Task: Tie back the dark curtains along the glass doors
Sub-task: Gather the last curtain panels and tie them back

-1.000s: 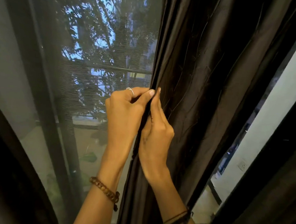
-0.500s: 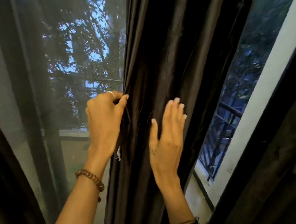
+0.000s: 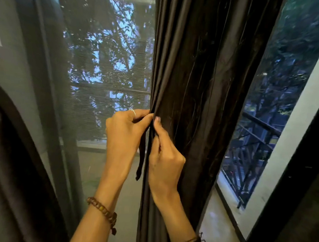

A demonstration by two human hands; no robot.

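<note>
A dark brown curtain [image 3: 201, 82] hangs gathered in folds down the middle of the view, in front of the glass doors. My left hand [image 3: 124, 137] pinches its left edge between thumb and fingers. From under that hand a narrow dark strip [image 3: 140, 163] hangs down; I cannot tell whether it is a tie-back. Just to the right, my right hand [image 3: 166, 159] grips the same edge, thumb up and fingers curled into the cloth. The two hands nearly touch.
A mesh screen [image 3: 102, 69] and dark door frame [image 3: 45, 75] stand on the left, with trees behind. Another dark curtain [image 3: 15, 167] hangs at far left. On the right are open glass, a balcony railing [image 3: 257, 146] and a white wall [image 3: 294, 130].
My right hand has left the curtain's front, where it lay flat, and come left to grip the edge beside my left hand. A dark strip now hangs below my left hand.
</note>
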